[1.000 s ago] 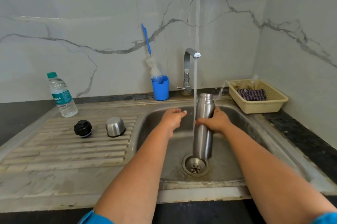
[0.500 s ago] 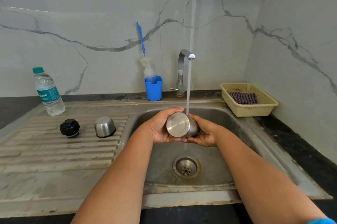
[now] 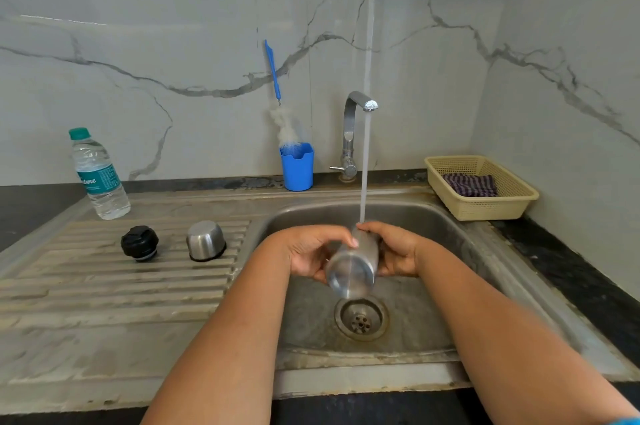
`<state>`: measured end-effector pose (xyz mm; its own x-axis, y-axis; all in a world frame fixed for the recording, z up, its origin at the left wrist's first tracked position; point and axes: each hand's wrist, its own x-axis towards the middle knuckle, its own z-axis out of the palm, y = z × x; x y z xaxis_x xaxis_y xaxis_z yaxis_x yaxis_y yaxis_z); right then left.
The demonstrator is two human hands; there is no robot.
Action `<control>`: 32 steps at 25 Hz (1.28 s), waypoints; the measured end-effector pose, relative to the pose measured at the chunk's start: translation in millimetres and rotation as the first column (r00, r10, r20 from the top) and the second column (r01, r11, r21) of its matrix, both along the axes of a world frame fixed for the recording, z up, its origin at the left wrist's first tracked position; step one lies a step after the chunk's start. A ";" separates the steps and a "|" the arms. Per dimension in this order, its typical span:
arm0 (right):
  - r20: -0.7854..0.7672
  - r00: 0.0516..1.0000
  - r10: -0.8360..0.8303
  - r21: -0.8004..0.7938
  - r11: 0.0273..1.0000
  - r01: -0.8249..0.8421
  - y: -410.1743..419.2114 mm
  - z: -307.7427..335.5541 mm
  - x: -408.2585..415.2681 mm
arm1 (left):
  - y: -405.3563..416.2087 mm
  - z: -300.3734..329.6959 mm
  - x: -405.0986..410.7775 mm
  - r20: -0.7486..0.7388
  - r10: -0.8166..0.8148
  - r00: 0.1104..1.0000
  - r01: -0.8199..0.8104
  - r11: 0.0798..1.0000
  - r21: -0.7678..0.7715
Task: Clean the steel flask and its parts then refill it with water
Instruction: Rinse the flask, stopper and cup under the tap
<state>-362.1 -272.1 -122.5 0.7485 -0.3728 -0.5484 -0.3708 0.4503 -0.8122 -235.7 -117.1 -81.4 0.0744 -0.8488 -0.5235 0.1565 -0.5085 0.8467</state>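
Observation:
The steel flask (image 3: 351, 270) lies tilted over the sink basin (image 3: 408, 213), its round base toward me, under the running stream from the tap (image 3: 356, 106). My left hand (image 3: 308, 253) grips its left side, fingers curled over the top. My right hand (image 3: 396, 251) grips the right side, fingertips at the spot where the water lands. The flask's mouth is hidden behind my hands. On the ribbed drainboard to the left stand the black stopper (image 3: 139, 243) and the steel cup lid (image 3: 206, 240), mouth down.
A plastic water bottle (image 3: 98, 175) stands at the back left. A blue holder (image 3: 297, 166) with a bottle brush (image 3: 277, 92) sits beside the tap. A beige basket (image 3: 485, 208) with a striped cloth (image 3: 470, 185) is at the right. The drain (image 3: 361, 319) is below the flask.
The flask went from upright in my right hand to lying tilted, held by both hands. Since half a second ago it has dropped slightly lower and my fingers have shifted over it.

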 end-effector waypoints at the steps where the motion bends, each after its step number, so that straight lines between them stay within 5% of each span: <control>1: 0.009 0.999 -0.046 -0.129 0.991 0.047 3.8 2.3 1.1 | -3.0 -4.0 -1.9 0.108 -0.040 0.993 0.037 0.999 0.033; 4: 0.003 0.994 -0.111 -0.490 0.866 0.098 12.6 2.2 9.4 | -12.6 -23.5 -4.3 0.333 -0.035 0.942 0.003 0.996 0.094; 7: -0.035 0.995 -0.091 -0.800 0.600 0.027 15.5 -3.8 17.2 | -19.1 -37.1 -1.0 0.372 0.050 0.927 -0.076 0.996 0.055; 10: 0.028 0.991 -0.129 -0.861 0.500 0.089 13.6 -5.9 21.6 | -25.0 -38.5 -0.8 0.364 0.139 0.921 -0.136 0.990 -0.032; 18: 0.020 0.991 -0.129 -0.866 0.494 0.082 9.1 -0.1 17.3 | -25.7 -37.2 -1.3 0.387 0.139 0.911 -0.136 0.990 -0.036; 22: 0.169 0.898 -0.407 -0.798 0.478 0.367 -6.1 14.1 -1.4 | -24.0 -39.2 2.6 0.440 0.204 0.875 -0.206 0.978 -0.043; 26: -0.105 0.939 -0.328 -0.710 0.685 0.160 -2.4 7.6 -5.1 | -20.5 -34.7 -3.0 0.433 0.210 0.876 -0.220 0.975 -0.027; 29: 0.046 0.871 -0.489 -0.395 0.792 0.466 -10.7 10.9 -2.0 | -16.5 -23.4 -14.1 0.423 0.148 0.894 -0.154 0.988 -0.019; 32: -0.090 0.905 -0.416 -0.060 0.909 0.412 -3.1 8.6 -3.6 | -17.4 -17.3 -18.1 0.720 0.050 0.692 -0.052 0.998 -0.019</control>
